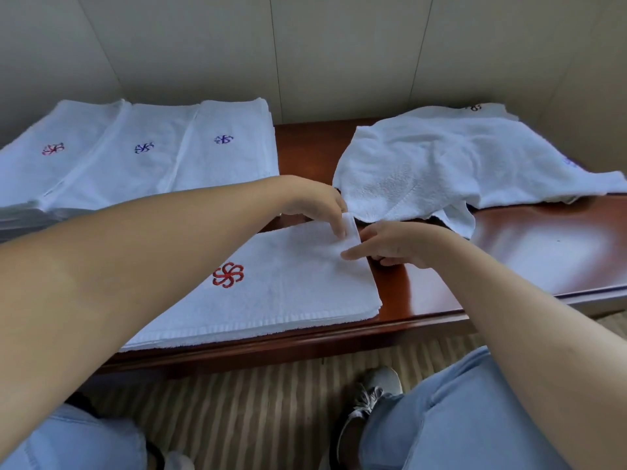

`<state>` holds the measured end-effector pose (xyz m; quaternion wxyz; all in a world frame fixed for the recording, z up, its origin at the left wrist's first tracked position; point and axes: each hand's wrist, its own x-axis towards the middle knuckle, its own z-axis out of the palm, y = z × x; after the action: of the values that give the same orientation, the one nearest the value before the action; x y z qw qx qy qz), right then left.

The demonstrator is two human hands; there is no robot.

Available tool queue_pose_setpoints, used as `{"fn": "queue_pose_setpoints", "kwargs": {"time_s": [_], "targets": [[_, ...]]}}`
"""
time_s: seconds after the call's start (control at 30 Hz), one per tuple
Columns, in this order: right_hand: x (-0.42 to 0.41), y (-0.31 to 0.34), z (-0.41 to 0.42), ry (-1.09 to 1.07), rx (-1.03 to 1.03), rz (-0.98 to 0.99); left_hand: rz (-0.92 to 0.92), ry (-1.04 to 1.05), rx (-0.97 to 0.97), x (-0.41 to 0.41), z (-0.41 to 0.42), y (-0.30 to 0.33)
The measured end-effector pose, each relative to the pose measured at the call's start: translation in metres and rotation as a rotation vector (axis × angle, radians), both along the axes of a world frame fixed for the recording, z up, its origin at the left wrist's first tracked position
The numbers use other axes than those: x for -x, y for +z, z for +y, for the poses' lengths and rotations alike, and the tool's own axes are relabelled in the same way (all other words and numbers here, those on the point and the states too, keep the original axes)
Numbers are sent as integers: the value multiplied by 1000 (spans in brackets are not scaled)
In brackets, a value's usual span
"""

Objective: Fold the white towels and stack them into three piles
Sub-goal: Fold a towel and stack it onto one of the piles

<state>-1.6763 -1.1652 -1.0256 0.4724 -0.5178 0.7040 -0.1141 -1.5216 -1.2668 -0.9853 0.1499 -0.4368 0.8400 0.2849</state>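
A folded towel [291,286] with a red emblem is lying at the near edge of the tabletop [529,252]. The left hand [315,201] is pinching its small white tag [349,228] at the far right corner, fingers curled on it. The right hand [397,245] is pressing the same corner with its index finger extended, other fingers curled under, grasping nothing. Three piles [135,154] are sitting side by side at far left. Unfolded towels [458,161] are lying crumpled at far right.
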Motion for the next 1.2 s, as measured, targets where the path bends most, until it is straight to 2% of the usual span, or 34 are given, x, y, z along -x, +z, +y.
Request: {"fn": "queue_pose_setpoints", "kwargs": {"time_s": [0.27,0.43,0.6,0.73,0.83,0.9,1.07,1.2], "targets": [[-13,27,33,23,-103,-16,345,78,119,-58,19,58],[-32,97,45,-31,74,-23,543,174,236,-104,36,105],[-62,183,47,-86,346,288,666,300,380,-149,48,166],[-101,239,47,-161,566,465,810,397,419,-182,60,203],[-129,270,49,-187,699,590,864,527,555,-204,66,226],[-145,285,47,-220,779,501,927,605,565,-215,69,240],[-175,309,33,-313,866,-27,1168,708,375,-229,84,265],[-183,317,24,-352,987,-219,1385,689,297,-240,91,276]]}}
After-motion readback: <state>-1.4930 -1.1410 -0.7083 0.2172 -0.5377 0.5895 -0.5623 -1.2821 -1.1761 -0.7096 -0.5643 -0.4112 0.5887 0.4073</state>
